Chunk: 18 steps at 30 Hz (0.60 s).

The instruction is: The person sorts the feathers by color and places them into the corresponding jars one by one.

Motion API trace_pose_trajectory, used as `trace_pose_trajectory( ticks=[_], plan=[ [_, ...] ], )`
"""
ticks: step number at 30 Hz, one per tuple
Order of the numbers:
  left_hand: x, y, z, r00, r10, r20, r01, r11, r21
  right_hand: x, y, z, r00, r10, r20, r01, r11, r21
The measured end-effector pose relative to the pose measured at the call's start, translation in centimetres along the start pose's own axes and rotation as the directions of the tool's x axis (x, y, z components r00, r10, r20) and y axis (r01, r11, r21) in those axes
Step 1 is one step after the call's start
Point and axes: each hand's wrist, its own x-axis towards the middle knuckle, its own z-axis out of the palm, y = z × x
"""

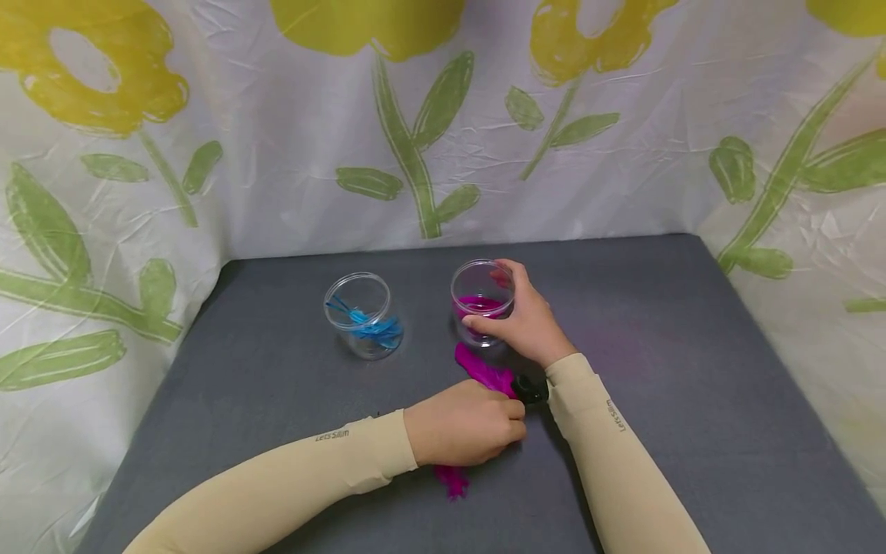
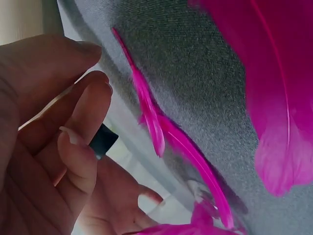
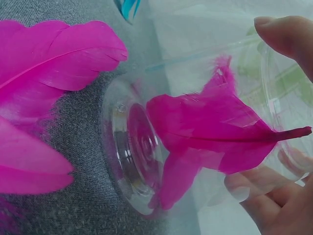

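My right hand (image 1: 529,319) grips a clear round jar (image 3: 117,171) from the right side, thumb and fingers around its upper wall. Inside the jar stand magenta feathers (image 3: 210,134), one with its dark quill toward the rim. My left hand (image 1: 467,423) is over loose magenta feathers (image 1: 481,372) on the dark cloth, with its fingers loosely curled. In the left wrist view nothing shows between its thumb and fingers (image 2: 90,110). A thin magenta feather (image 2: 144,105) lies just beyond these fingertips, and a broad feather (image 2: 279,98) lies farther right.
Left of the held jar stands a second clear jar (image 1: 337,323) with blue feathers (image 1: 377,327) inside. Another bit of magenta feather (image 1: 453,483) shows below the left hand. A flower-printed curtain (image 1: 277,177) hangs behind the dark grey table cloth (image 1: 678,323).
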Motion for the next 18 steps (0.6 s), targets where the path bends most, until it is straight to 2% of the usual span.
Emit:
trace_pose_trajectory(
  ticks=[5, 11, 18],
  plan=[
    [0.4, 0.3, 0.0, 0.999, 0.028, 0.026, -0.03, 0.996, 0.079, 0.0, -0.1, 0.1, 1.0, -0.009, -0.004, 0.009, 1.0, 0.005],
    [0.8, 1.1, 0.4, 0.994, 0.081, 0.076, -0.095, 0.974, 0.205, -0.1, 0.1, 0.3, 1.0, -0.003, 0.007, 0.003, 1.0, 0.003],
    [1.2, 1.5, 1.1, 0.991, 0.107, 0.076, -0.124, 0.954, 0.271, 0.0, 0.2, 0.2, 1.0, -0.014, -0.008, 0.014, 1.0, 0.0]
  ],
)
